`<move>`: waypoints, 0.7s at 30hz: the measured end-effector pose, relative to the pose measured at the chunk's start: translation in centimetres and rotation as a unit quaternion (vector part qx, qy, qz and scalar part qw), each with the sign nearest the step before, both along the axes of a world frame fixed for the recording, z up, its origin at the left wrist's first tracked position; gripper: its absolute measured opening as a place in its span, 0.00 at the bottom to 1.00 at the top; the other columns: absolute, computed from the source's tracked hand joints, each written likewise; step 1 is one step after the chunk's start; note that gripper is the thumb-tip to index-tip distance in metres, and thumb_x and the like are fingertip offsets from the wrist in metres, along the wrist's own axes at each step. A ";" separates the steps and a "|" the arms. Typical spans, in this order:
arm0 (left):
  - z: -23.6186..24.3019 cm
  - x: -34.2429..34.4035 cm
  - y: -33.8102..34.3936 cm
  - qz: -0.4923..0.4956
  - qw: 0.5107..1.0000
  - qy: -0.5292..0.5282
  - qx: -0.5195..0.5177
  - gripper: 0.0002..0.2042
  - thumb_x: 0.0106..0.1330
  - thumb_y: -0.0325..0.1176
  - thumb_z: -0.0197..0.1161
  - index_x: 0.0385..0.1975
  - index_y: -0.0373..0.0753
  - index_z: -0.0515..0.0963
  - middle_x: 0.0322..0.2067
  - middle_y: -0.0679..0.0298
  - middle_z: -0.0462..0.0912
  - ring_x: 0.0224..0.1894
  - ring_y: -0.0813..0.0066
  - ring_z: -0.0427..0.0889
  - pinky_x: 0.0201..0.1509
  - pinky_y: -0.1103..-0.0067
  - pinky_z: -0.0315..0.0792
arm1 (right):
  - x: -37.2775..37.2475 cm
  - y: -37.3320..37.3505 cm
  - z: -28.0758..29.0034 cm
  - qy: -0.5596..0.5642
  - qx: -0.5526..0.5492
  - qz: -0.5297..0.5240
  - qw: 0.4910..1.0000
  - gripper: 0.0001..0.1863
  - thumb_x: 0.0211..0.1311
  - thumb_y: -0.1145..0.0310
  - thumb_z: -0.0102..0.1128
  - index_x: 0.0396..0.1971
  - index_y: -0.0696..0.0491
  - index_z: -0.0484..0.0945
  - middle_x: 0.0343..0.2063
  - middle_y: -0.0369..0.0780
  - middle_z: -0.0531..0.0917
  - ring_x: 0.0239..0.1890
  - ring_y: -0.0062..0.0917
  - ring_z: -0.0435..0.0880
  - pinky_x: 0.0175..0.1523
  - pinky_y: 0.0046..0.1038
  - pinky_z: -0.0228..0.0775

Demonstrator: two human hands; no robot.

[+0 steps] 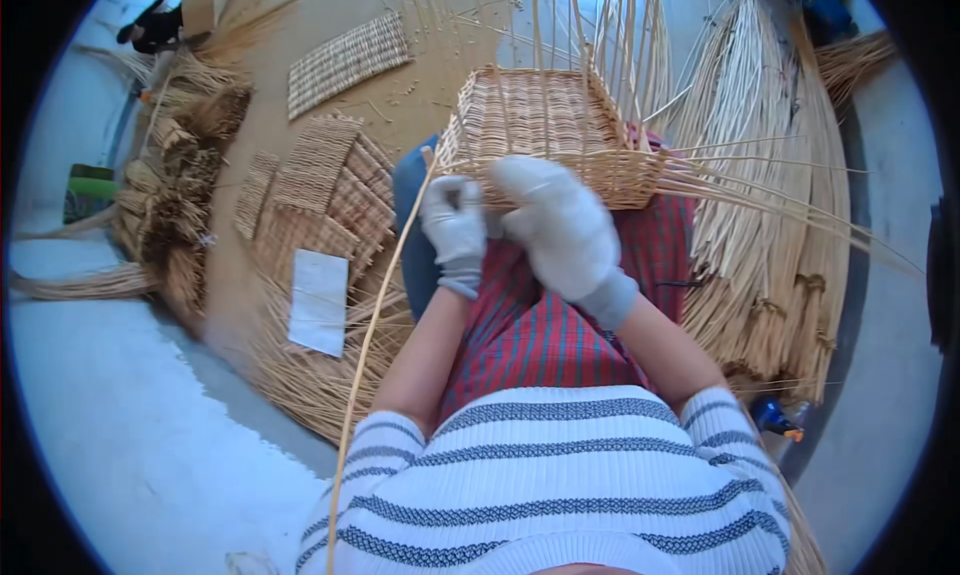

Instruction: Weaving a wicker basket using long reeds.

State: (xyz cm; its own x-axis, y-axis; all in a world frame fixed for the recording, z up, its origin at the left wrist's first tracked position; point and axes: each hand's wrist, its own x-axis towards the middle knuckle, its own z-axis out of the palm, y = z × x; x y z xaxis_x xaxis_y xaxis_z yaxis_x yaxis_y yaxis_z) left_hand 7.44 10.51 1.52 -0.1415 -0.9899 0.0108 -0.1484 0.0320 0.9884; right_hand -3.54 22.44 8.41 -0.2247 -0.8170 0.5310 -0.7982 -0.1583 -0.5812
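Observation:
A partly woven wicker basket [545, 110] rests over my knees, with long upright canes standing from its far side. My left hand [456, 227], in a white glove, is closed at the near left corner of the basket; what its curled fingers grip is hidden. A long, thicker cane [380, 300] runs from that corner down past my left arm. My right hand [562, 225], gloved too, lies across the near wall of the basket, its fingers blurred by motion. Several loose cane ends [760, 195] stick out to the right from the basket's near right corner.
Woven panels [318, 170] lie stacked on the floor at left, with a white sheet [319, 300] below them and another woven panel [348, 63] farther off. Bundles of cane line the left [175, 165] and right [770, 205]. A blue object [775, 415] sits at lower right.

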 end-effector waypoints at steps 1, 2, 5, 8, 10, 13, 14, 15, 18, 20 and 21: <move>-0.6 1.4 -1.1 -0.004 0.999 0.046 0.019 0.15 0.62 0.22 0.68 0.47 0.41 0.75 0.37 0.66 0.81 0.37 0.77 0.81 0.41 0.78 0.78 | 2.2 -2.5 1.7 0.039 -0.041 0.118 0.991 0.25 0.53 0.75 0.60 0.54 0.50 0.79 0.54 0.43 0.81 0.61 0.41 0.76 0.65 0.43 0.68; -1.0 2.9 -2.5 -0.009 0.998 0.057 0.039 0.20 0.60 0.21 0.68 0.51 0.41 0.72 0.38 0.64 0.80 0.37 0.75 0.80 0.42 0.77 0.78 | 4.6 -3.7 3.5 0.053 -0.074 0.228 0.969 0.24 0.55 0.74 0.57 0.54 0.46 0.79 0.47 0.43 0.83 0.58 0.38 0.78 0.62 0.44 0.69; -1.6 4.6 -7.2 -0.221 0.973 0.034 -0.046 0.17 0.57 0.22 0.73 0.45 0.37 0.77 0.34 0.66 0.80 0.36 0.78 0.79 0.40 0.80 0.74 | 8.4 -6.7 6.9 0.173 0.015 0.324 0.930 0.20 0.51 0.74 0.57 0.47 0.44 0.77 0.32 0.38 0.79 0.37 0.34 0.82 0.41 0.43 0.76; -1.4 4.7 -9.4 -0.269 0.961 -0.006 0.064 0.17 0.55 0.24 0.76 0.40 0.38 0.75 0.29 0.68 0.79 0.27 0.79 0.78 0.29 0.82 0.73 | 5.4 -6.4 5.6 0.012 0.079 0.069 0.994 0.06 0.53 0.70 0.57 0.32 0.52 0.78 0.27 0.43 0.81 0.28 0.36 0.82 0.29 0.41 0.73; -1.2 4.6 -9.4 -0.266 0.961 -0.022 0.073 0.18 0.53 0.29 0.80 0.37 0.38 0.74 0.25 0.69 0.78 0.17 0.81 0.75 0.18 0.85 0.71 | -1.0 -5.8 2.2 -0.167 -0.108 -0.104 0.974 0.03 0.66 0.73 0.56 0.35 0.55 0.78 0.30 0.39 0.82 0.30 0.26 0.81 0.32 0.32 0.74; -0.9 4.5 -8.0 -0.205 0.979 -0.021 -0.012 0.21 0.51 0.31 0.81 0.41 0.38 0.76 0.33 0.67 0.79 0.26 0.82 0.77 0.24 0.84 0.75 | -7.5 -4.5 -4.2 -0.407 -0.158 -0.134 0.890 0.06 0.68 0.71 0.64 0.42 0.52 0.79 0.34 0.35 0.83 0.33 0.19 0.81 0.40 0.23 0.78; -0.9 4.5 -7.3 -0.146 0.982 -0.048 -0.111 0.20 0.52 0.30 0.80 0.42 0.38 0.77 0.36 0.66 0.78 0.31 0.81 0.78 0.31 0.82 0.77 | -7.9 -3.8 -6.3 -0.484 -0.172 -0.095 0.853 0.07 0.67 0.71 0.65 0.42 0.51 0.79 0.35 0.35 0.84 0.35 0.18 0.81 0.41 0.23 0.79; -0.8 4.8 -6.0 -0.092 0.979 -0.087 -0.163 0.20 0.53 0.29 0.79 0.44 0.38 0.78 0.38 0.66 0.77 0.35 0.81 0.78 0.38 0.81 0.79 | -7.7 -3.1 -7.6 -0.583 -0.161 -0.091 0.792 0.07 0.67 0.71 0.65 0.43 0.51 0.79 0.36 0.36 0.85 0.36 0.18 0.82 0.42 0.22 0.80; 0.5 3.4 -4.4 -0.057 0.903 0.022 -0.426 0.19 0.60 0.21 0.68 0.52 0.42 0.78 0.40 0.65 0.80 0.43 0.73 0.82 0.43 0.73 0.79 | -7.1 -3.3 -7.3 -0.542 -0.150 -0.145 0.814 0.09 0.68 0.69 0.64 0.46 0.48 0.80 0.39 0.36 0.86 0.39 0.20 0.85 0.40 0.23 0.81; 1.6 2.9 -2.4 -0.168 0.936 -0.189 -0.245 0.26 0.66 0.20 0.56 0.61 0.55 0.73 0.42 0.62 0.81 0.41 0.70 0.84 0.41 0.70 0.80 | -6.3 -3.5 -5.4 -0.534 -0.125 -0.145 0.824 0.10 0.69 0.69 0.63 0.48 0.49 0.78 0.38 0.36 0.86 0.39 0.19 0.85 0.39 0.22 0.80; 2.4 1.7 -3.1 -0.224 0.942 -0.203 -0.147 0.28 0.67 0.19 0.51 0.63 0.59 0.71 0.41 0.62 0.81 0.35 0.70 0.84 0.37 0.72 0.81 | -6.0 -4.0 -4.2 -0.536 -0.099 -0.181 0.819 0.10 0.70 0.69 0.62 0.49 0.49 0.77 0.39 0.36 0.86 0.39 0.19 0.85 0.39 0.21 0.79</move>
